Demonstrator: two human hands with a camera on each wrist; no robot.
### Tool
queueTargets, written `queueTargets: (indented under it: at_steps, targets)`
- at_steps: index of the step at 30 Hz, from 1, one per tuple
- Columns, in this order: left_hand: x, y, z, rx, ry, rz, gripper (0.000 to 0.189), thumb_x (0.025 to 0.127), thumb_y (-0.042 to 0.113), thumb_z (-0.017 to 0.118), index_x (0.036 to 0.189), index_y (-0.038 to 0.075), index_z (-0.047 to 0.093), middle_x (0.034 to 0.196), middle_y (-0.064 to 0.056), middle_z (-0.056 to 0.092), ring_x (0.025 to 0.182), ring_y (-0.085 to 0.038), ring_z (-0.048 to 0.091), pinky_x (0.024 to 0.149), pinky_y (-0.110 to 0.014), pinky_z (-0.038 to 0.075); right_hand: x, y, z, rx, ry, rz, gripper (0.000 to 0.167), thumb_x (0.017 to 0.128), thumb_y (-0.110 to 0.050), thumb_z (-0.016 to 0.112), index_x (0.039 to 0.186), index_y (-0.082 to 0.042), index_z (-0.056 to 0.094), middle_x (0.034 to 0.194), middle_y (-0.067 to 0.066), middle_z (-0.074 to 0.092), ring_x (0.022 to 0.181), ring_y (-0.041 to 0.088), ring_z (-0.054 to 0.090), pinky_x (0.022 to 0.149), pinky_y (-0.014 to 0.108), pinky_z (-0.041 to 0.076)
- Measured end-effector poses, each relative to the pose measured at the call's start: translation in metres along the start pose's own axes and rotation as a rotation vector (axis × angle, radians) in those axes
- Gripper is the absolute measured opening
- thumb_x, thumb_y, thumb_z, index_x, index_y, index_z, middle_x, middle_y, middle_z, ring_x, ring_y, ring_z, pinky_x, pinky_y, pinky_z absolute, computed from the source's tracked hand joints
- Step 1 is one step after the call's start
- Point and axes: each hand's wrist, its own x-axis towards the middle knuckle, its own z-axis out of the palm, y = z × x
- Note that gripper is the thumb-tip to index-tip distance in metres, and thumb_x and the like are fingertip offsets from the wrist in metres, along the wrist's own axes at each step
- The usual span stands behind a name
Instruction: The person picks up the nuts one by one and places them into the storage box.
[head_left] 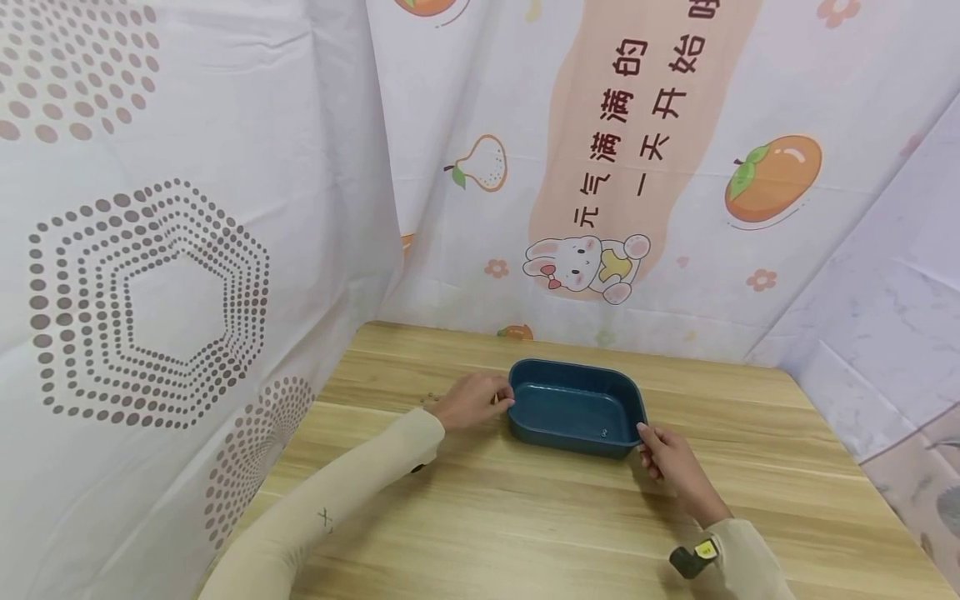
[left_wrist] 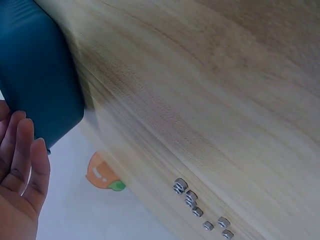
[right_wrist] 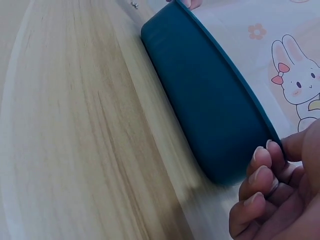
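Note:
A dark blue-green plastic basin [head_left: 570, 442], rectangular with rounded corners, sits on the wooden table. At its left end my left hand [head_left: 474, 400] holds the rim; the left wrist view shows those fingers bent along the basin's outer side. My right hand [head_left: 671, 467] pinches the rim at the near right corner. In the right wrist view, thumb and forefinger meet at that edge while the other fingers curl below it. Inside the basin, toward the right, lie small metal pieces [head_left: 604, 432]. Several metal nuts [left_wrist: 197, 211] rest on the table left of the left hand.
The wooden table [head_left: 480, 533] runs back to a hanging printed cloth [head_left: 465, 275] with fruit and a rabbit. Another cloth with dotted patterns [head_left: 150, 308] hangs along the left side. A pale cloth [head_left: 885, 317] closes off the right.

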Motion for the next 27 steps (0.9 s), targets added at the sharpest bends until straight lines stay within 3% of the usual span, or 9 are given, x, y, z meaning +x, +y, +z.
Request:
queueTargets:
  at_steps: [4,10,16,27]
  targets:
    - [-0.001,-0.001,0.001,0.0,0.007,0.007,0.006,0.1,0.019,0.071,0.099,0.016,0.076,0.09,0.006,0.072,0.073,-0.001,0.059,0.066,-0.017,0.049,-0.002,-0.003,0.0,-0.021,0.005,-0.01,0.053,0.11,-0.048,0.042,0.1,0.002,0.056,0.075,0.002,0.053,0.062,0.012,0.046,0.056,0.025,0.04]
    - [-0.001,-0.003,0.002,-0.011,0.012,0.007,0.006,0.099,0.019,0.072,0.099,0.016,0.076,0.09,0.006,0.071,0.074,-0.001,0.059,0.066,-0.017,0.049,-0.002,-0.002,-0.001,-0.034,-0.008,-0.03,0.049,0.11,-0.042,0.045,0.1,0.004,0.056,0.076,0.003,0.054,0.062,0.013,0.047,0.056,0.025,0.041]
    - [-0.004,-0.006,0.0,-0.045,0.018,-0.043,0.009,0.101,0.024,0.069,0.096,0.017,0.075,0.087,0.009,0.069,0.074,-0.001,0.058,0.066,-0.019,0.05,-0.003,-0.003,0.0,-0.029,-0.011,-0.034,0.046,0.11,-0.039,0.047,0.1,0.004,0.056,0.076,0.003,0.053,0.062,0.013,0.046,0.056,0.025,0.041]
    - [-0.017,-0.031,-0.009,0.017,0.064,-0.076,0.007,0.098,0.02,0.072,0.092,0.017,0.072,0.082,0.01,0.065,0.073,-0.003,0.058,0.065,-0.022,0.05,-0.003,-0.003,0.0,-0.034,-0.021,-0.035,0.046,0.111,-0.04,0.046,0.101,0.004,0.055,0.076,0.003,0.053,0.063,0.013,0.047,0.056,0.026,0.041]
